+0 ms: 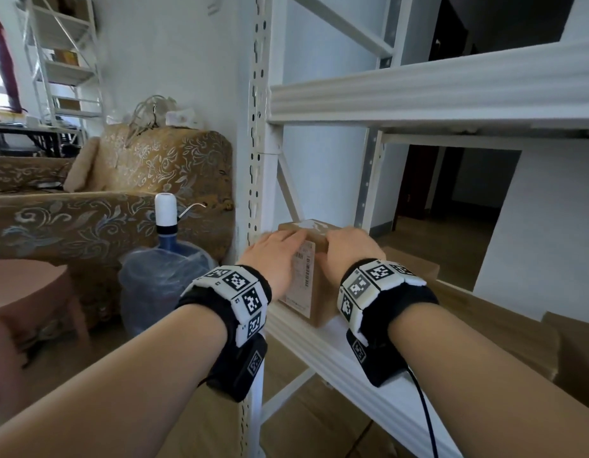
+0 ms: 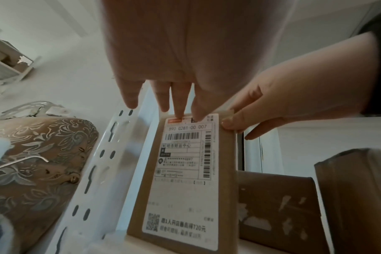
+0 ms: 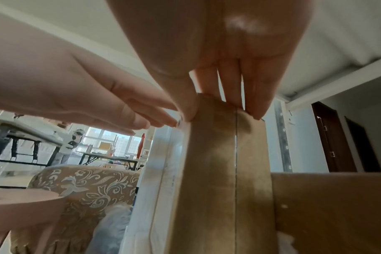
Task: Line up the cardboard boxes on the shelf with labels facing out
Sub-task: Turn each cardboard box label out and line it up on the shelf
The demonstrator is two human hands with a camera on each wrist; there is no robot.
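Observation:
A slim cardboard box (image 1: 322, 304) stands upright at the left end of the white shelf (image 1: 339, 358), right beside the slotted upright post (image 1: 257, 160). Its white shipping label (image 2: 183, 171) faces out toward me. My left hand (image 1: 276, 256) lays straight fingers (image 2: 180, 110) against the label's top edge. My right hand (image 1: 347, 249) pinches the box's top right corner, thumb (image 2: 228, 122) on the front face and fingers (image 3: 253, 110) over the top and narrow side (image 3: 224, 171). Its back is hidden.
More cardboard boxes (image 1: 413, 264) (image 2: 276, 206) (image 3: 328, 206) sit to the right on the same shelf, and larger ones (image 1: 517, 328) nearer me. The upper shelf beam (image 1: 418, 94) hangs overhead. Left of the rack stand a water bottle (image 1: 164, 276), a patterned sofa (image 1: 98, 213) and a pink stool (image 1: 28, 285).

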